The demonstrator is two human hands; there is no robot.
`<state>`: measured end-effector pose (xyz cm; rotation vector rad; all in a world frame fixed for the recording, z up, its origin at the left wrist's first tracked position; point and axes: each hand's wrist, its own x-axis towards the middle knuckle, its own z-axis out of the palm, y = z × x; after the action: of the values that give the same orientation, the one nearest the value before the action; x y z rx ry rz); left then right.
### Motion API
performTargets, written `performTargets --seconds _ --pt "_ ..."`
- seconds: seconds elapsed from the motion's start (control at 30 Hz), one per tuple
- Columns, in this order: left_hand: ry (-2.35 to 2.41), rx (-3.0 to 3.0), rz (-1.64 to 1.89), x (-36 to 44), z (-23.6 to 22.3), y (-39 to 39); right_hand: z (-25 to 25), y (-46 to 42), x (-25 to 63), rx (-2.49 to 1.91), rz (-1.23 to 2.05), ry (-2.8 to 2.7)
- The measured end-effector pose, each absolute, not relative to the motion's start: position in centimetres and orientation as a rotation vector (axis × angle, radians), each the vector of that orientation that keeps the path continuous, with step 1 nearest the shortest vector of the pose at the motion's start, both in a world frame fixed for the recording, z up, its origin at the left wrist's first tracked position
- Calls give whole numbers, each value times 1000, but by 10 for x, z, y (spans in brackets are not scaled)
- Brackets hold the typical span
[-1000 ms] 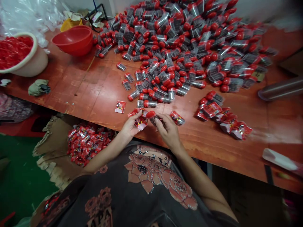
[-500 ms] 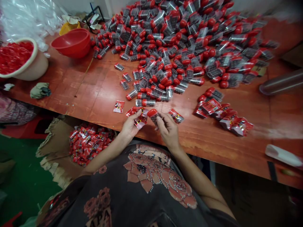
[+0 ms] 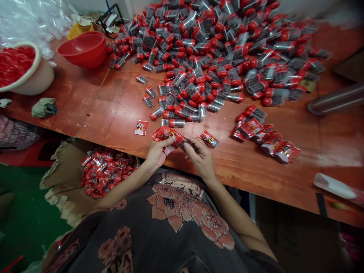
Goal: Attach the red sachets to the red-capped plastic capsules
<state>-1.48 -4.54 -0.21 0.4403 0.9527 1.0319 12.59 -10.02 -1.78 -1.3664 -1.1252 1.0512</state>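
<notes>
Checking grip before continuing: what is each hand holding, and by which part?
The left hand grips red packets, thumb on top; the right hand pinches a small tube by its dark end.

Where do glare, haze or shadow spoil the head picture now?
Head view: pale glare on the tabletop at right; head view: the clear plastic at upper left looks hazy and washed out; head view: deep shadow beneath the tabletop at lower right.

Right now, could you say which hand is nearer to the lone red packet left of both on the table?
Left. The left hand is just right of the red packet, nearer the body; the right hand is farther to the right.
</notes>
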Motion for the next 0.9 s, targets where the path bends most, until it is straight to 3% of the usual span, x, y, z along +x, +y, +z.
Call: performTargets --seconds 0.9 --pt "960 576 1004 -14 4 -52 -25 -107 118 -1416 829 -1243"
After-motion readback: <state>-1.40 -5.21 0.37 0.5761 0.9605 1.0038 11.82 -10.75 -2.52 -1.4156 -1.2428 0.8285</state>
